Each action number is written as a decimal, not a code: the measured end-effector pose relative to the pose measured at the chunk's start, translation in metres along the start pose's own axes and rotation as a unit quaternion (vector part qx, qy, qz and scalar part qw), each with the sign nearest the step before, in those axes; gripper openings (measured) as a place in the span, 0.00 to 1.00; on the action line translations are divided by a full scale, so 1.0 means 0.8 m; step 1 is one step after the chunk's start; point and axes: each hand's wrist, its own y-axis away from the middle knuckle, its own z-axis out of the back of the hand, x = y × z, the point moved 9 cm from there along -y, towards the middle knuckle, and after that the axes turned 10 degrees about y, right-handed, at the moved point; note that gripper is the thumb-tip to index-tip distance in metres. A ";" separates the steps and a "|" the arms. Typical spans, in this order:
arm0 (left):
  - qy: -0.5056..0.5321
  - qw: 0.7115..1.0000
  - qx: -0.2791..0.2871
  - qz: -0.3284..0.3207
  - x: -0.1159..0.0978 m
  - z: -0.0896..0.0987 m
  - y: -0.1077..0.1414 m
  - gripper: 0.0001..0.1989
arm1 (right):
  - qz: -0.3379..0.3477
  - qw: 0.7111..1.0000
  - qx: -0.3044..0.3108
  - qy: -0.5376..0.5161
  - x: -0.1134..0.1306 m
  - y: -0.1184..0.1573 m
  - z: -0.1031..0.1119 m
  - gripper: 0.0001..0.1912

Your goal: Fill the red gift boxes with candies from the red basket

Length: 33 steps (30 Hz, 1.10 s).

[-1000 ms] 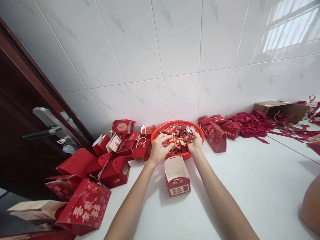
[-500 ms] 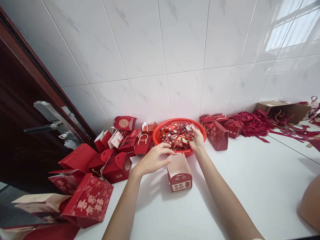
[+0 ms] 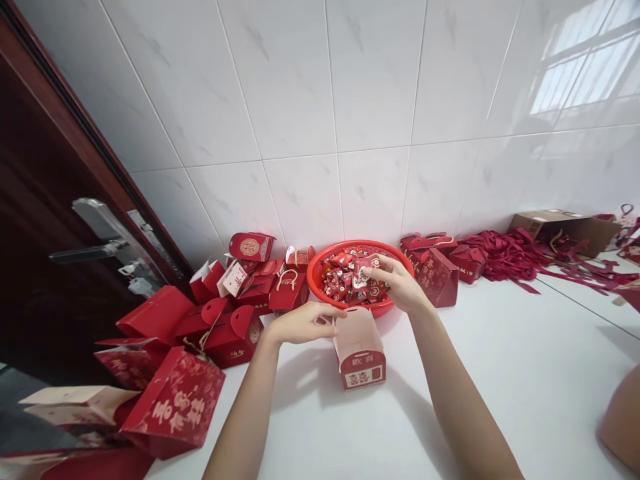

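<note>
A small red and cream gift box (image 3: 363,370) with its top open stands on the white table. My left hand (image 3: 303,323) is at its far left corner, fingertips along the back edge and thumb at the side wall, lightly holding it. Just above a red plastic basket (image 3: 314,283), my right hand (image 3: 403,283) pinches a red candy packet (image 3: 363,275) with a pale label between thumb and fingers. Several wrapped candies (image 3: 340,270) lie in the basket behind the box.
Several red gift boxes (image 3: 175,400) crowd the table's left side, with more red boxes (image 3: 435,273) right of the basket. Dark red ribbons (image 3: 500,253) lie beside a cardboard carton (image 3: 555,223) at far right. A door (image 3: 45,233) stands left; a tiled wall rises behind.
My right hand has lifted from the candies and moved slightly left, with the candy packet in its fingers. My left hand has settled closer against the gift box's corner.
</note>
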 end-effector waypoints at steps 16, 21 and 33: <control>0.018 1.000 0.008 -0.020 -0.004 -0.003 0.002 0.19 | 0.049 0.893 0.149 0.422 0.015 0.028 -0.050 0.12; 0.001 1.000 0.001 -0.006 0.004 -0.001 0.001 0.24 | 0.073 0.897 0.145 0.410 0.025 0.031 -0.057 0.06; 0.007 1.000 0.009 -0.011 0.003 -0.002 0.002 0.25 | 0.060 0.907 0.094 0.405 0.019 0.028 -0.034 0.06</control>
